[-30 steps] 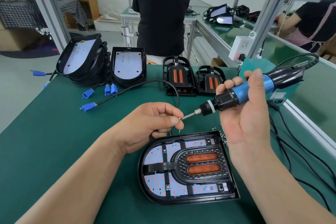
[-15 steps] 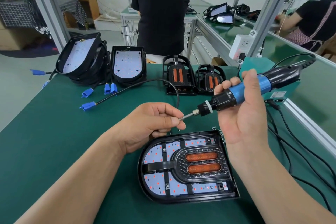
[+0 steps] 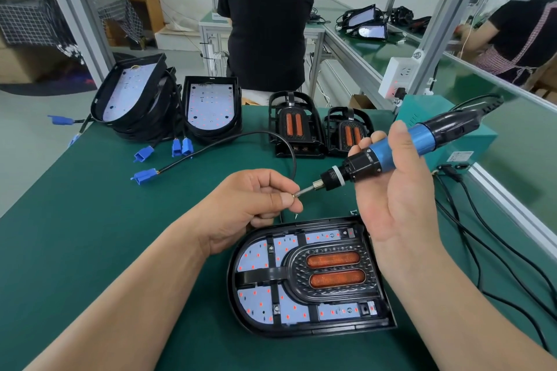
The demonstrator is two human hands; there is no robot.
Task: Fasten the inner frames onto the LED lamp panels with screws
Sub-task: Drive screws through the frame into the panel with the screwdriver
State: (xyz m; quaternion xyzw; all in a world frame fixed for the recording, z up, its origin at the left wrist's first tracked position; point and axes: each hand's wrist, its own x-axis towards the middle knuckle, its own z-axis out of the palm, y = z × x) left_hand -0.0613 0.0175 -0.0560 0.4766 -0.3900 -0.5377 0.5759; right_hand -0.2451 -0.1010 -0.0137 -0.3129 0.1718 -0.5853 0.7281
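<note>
An LED lamp panel in a black housing lies on the green mat in front of me, with a black inner frame holding two orange lenses seated in it. My left hand pinches a small screw between thumb and forefinger at the tip of the driver bit. My right hand grips a blue and black electric screwdriver, held above the panel's far edge with its bit pointing left. A loose screw lies on the mat just beyond the panel.
Stacked bare lamp panels with blue connectors stand at the back left. Two spare inner frames sit at the back centre. A teal power box and black cables lie at the right. People stand behind the bench.
The screwdriver has shifted slightly left and down toward my left fingers. My left hand has stayed in place with the screw at the bit tip.
</note>
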